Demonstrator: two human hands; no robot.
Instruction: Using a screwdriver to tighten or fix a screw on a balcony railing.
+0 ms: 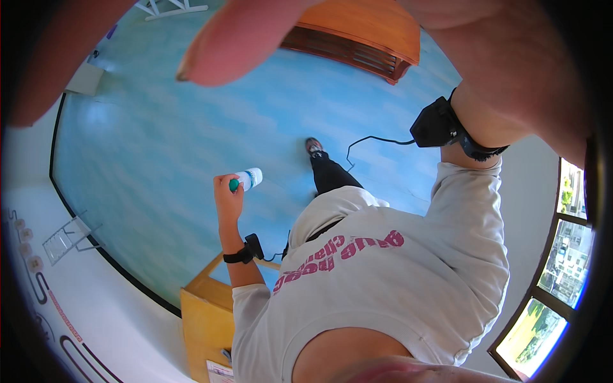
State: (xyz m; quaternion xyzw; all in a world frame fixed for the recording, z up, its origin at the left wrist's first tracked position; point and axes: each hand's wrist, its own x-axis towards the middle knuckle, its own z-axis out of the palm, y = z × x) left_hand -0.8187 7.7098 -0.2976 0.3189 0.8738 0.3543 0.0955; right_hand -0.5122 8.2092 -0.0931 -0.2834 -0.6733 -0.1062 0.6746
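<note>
My left hand (227,199) is held out over the blue floor, its fingers closed around a small clear plastic bottle (250,179) with a green cap. The bottle lies tilted to the right in the grip, cap toward the palm. Raised very close to the camera, my right hand (504,57) fills the upper part of the view. Its fingers spread apart across the top, and nothing shows between them; some of the hand runs out of the picture. Both wrists wear a black strapped device, the right one (437,124) with a dark cable.
An orange-brown wooden cabinet (357,38) stands ahead on the blue floor (159,140). At my lower left is a yellow wooden table (203,319). A metal-framed chair (67,241) stands by the left wall. Windows (550,281) line the right side.
</note>
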